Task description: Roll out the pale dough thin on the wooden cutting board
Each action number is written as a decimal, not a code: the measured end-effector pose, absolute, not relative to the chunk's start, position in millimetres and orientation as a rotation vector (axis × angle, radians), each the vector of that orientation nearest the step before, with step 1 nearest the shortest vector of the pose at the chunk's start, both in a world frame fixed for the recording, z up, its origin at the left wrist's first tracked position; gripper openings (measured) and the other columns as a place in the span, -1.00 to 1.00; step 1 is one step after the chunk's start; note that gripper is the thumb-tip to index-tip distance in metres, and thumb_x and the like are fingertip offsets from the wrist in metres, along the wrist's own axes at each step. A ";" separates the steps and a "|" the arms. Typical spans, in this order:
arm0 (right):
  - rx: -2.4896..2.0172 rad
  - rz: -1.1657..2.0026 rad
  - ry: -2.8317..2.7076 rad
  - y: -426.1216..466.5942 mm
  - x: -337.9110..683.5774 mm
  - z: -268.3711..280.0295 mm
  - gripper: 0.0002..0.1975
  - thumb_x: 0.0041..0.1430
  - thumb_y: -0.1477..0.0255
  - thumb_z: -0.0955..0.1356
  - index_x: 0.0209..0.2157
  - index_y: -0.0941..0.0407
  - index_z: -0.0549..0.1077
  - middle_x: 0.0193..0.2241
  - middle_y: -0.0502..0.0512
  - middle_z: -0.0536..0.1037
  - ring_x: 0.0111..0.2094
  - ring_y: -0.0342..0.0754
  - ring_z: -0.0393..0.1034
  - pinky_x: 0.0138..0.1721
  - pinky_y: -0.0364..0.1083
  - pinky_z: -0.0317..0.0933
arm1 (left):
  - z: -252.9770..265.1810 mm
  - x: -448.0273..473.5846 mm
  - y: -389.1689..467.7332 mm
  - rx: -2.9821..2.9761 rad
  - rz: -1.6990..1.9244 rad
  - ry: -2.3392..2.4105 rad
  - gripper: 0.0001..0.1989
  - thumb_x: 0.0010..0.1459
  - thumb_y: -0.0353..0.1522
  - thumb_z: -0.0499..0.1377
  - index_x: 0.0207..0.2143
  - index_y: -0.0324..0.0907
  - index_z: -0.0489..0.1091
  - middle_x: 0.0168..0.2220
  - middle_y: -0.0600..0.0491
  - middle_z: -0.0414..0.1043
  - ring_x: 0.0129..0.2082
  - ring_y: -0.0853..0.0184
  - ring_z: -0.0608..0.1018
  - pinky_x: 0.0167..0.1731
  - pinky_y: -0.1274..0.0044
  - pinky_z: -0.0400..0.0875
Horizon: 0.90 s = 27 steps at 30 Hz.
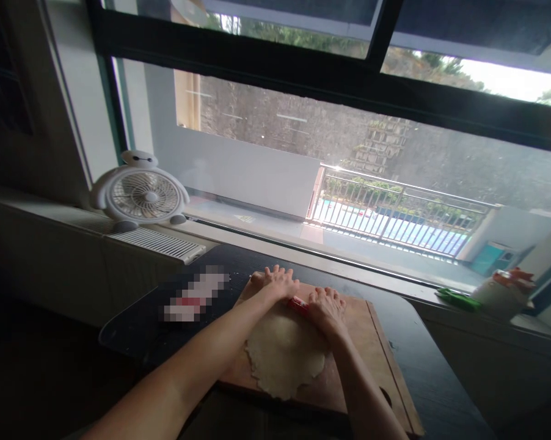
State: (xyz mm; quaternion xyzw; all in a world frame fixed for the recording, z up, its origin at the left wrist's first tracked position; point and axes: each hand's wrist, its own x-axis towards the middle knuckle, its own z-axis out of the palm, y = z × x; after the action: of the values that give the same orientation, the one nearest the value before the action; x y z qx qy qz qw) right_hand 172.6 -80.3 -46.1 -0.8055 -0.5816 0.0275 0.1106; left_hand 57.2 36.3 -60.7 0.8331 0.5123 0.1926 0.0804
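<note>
Nearest the head camera, two bare forearms (179,360) are stretched forward over a wooden board (371,354). Left hand (279,284) is laid across the left part of a rolling pin (298,304), right hand (327,307) toward its other end. Fingers of both hands are held extended and slightly apart, draped over the pin. Only a red stretch is exposed between the hands; most of the rest is hidden by them. Dough sheet (284,354) is spread flat on the board, far part overlain by the pin, near edge ragged. Board is carried by a dark counter (413,324); at left on it, a pixelated item (197,296) cannot be made out. Beyond, a white fan (142,192) is stood on a slatted ledge (159,244) beside a window frame (239,64). Railing (394,211) is seen outside.
</note>
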 end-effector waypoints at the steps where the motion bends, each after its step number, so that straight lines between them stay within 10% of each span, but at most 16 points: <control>1: -2.356 0.052 -1.682 -82.9 169.7 -47.5 -0.56 0.27 0.29 -0.01 0.00 0.09 0.29 0.05 0.22 0.25 0.09 0.11 0.04 0.03 0.08 -0.12 | -60.4 53.8 31.6 2.505 0.571 1.543 -0.59 0.13 -0.16 -0.06 -0.07 -0.16 0.32 0.03 -0.13 0.32 0.12 -0.03 0.16 0.10 0.01 -0.22; 27: -2.237 -0.157 -1.570 -87.9 161.5 -55.9 -0.60 0.23 0.37 0.05 -0.03 0.10 0.35 0.04 0.22 0.28 0.13 0.12 -0.01 0.08 0.06 -0.20 | -58.0 44.9 21.2 2.525 0.435 1.568 -0.39 0.15 -0.04 -0.20 0.19 -0.10 0.04 0.23 -0.04 0.06 0.24 0.10 0.00 0.16 0.11 -0.31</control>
State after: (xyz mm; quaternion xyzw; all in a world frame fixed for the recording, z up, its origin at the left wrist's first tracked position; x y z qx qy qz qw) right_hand 161.5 -87.9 -55.9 -0.8005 -0.5619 -0.0563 0.2007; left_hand 44.9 21.2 -58.0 0.8385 0.5209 0.1444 0.0688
